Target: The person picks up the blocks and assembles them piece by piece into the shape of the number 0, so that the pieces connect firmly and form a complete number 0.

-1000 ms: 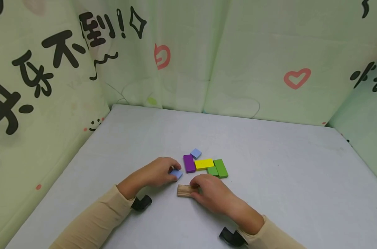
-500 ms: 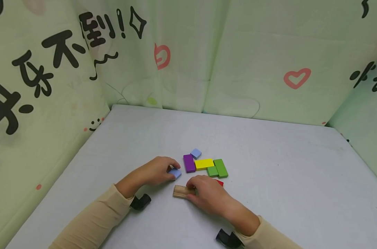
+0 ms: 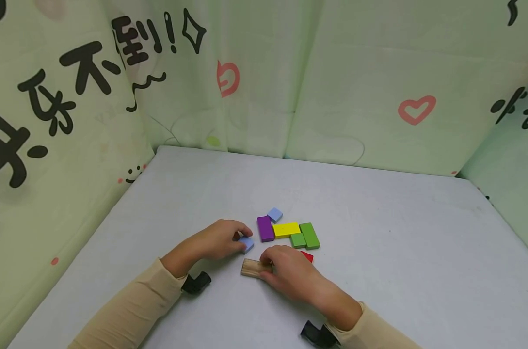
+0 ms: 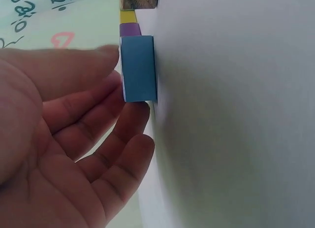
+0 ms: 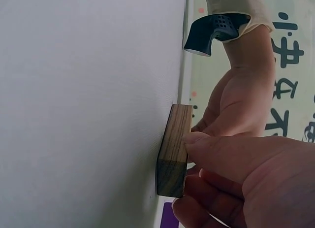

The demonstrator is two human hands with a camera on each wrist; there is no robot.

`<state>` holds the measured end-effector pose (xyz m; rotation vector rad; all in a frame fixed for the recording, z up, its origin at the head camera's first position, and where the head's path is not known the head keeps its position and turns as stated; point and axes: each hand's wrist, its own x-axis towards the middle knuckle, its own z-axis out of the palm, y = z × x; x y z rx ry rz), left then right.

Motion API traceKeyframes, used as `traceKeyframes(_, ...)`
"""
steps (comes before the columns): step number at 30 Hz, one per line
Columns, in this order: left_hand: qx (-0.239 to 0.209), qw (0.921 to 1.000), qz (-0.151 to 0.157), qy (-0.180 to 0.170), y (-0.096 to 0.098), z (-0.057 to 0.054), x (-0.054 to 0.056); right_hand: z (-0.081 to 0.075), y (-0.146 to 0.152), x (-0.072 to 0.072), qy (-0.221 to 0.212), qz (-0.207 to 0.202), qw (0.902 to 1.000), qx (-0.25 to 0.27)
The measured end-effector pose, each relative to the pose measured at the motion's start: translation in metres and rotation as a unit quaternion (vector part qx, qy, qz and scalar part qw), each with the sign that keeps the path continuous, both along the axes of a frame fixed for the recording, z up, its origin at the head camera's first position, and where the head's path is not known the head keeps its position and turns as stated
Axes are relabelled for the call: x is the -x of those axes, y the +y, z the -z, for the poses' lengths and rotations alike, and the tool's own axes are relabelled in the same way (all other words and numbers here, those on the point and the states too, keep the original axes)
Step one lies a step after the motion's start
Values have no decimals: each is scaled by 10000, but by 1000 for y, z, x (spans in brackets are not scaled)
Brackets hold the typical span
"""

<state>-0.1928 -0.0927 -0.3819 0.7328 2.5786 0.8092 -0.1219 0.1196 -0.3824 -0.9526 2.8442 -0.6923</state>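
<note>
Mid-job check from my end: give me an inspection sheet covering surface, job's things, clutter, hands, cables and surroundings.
Surface: pale table, tiny dark speck right of the blocks.
Job's things: wooden block; near blue block; far blue block; purple block; yellow block; two green blocks; red block, partly hidden.
Clutter: nothing seen.
Hands: left hand pinches the near blue block; right hand grips the wooden block.
Cables: nothing seen.
Surroundings: light green curtain with black characters.

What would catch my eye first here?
Probably the purple block, yellow block and green blocks lying together on the pale table, just beyond the right hand. That hand holds a wooden block, while the left hand pinches a blue block. At upper left, black writing stands out on the light green curtain.
</note>
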Motion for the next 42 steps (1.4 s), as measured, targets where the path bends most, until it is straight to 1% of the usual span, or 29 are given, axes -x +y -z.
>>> traceKeyframes(6, -55, 9999, 41, 101, 0, 1, 0, 0, -1, 0, 6, 14, 10000, 1)
traceKeyframes(19, -55, 10000, 27, 39, 1, 1, -1, 2, -2, 0, 7, 71, 10000, 36)
traceKeyframes(33, -14, 10000, 71, -59, 2, -1, -5, 4, -3, 1, -38, 155, 9999, -15)
traceKeyframes(42, -47, 10000, 87, 3, 1, -3, -6, 4, -4, 1, 11, 166, 9999, 10)
